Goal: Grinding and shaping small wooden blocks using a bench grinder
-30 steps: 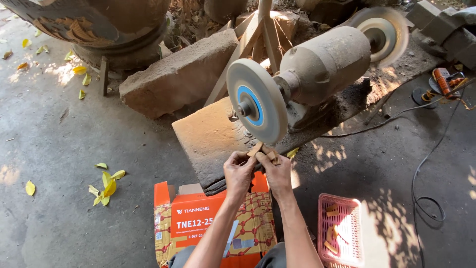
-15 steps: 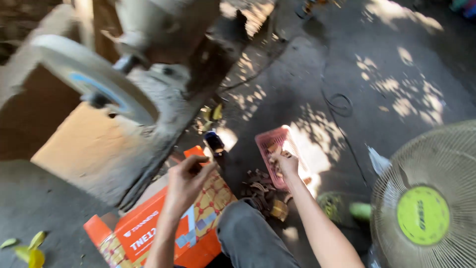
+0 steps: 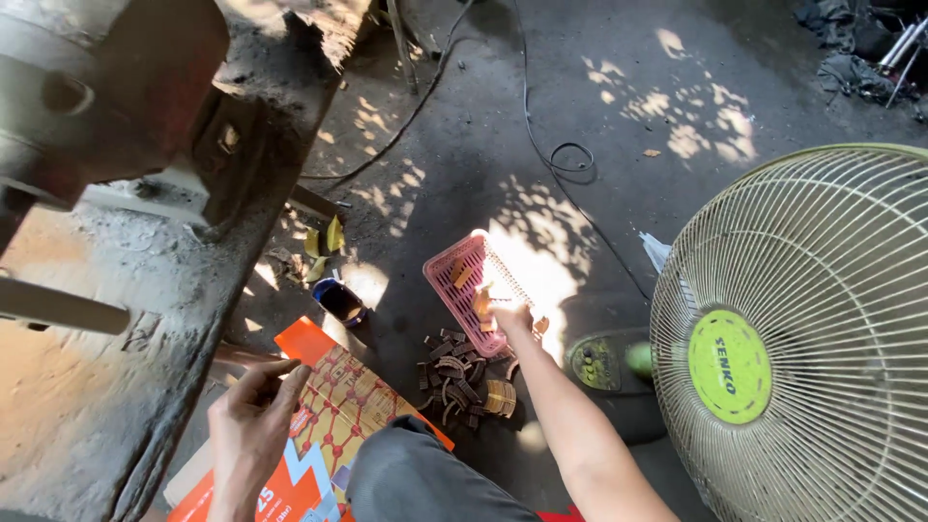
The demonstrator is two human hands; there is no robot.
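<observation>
At the far left, from about 8 to 11 o'clock, the grey machine body [image 3: 106, 87] sits on its dusty, worn stone slab [image 3: 106, 319]. Your left hand [image 3: 253, 425] hovers at roughly 7 o'clock over the orange cardboard box [image 3: 333, 406]; its fingers are loosely spread and curled, gripping nothing, with the fingertips just above the box's patterned top. Your grey trouser knee [image 3: 416, 478] comes up at 6 o'clock, just right of that hand.

Near the centre, a small dark-blue round tin [image 3: 340, 300] lies on the concrete floor [image 3: 628, 126] beside yellow leaves [image 3: 324, 242]. Just right of the box, a heap of small brown curved wooden pieces [image 3: 459, 382] lies on the ground, directly below the pink plastic basket [image 3: 464, 285].

Your right hand [image 3: 507, 317] reaches to the basket's lower right edge, just right of centre. Its fingers are closed around one small light-brown piece [image 3: 480, 304] at the rim; the heap lies just down and left of this hand, near but not touching it. A few more pieces rest inside the basket.

A black cable [image 3: 551, 164] loops at 12 o'clock. At 3 to 5 o'clock stands a pale-green fan [image 3: 802, 338] with a wire guard, its base [image 3: 604, 362] just right of your forearm.
</observation>
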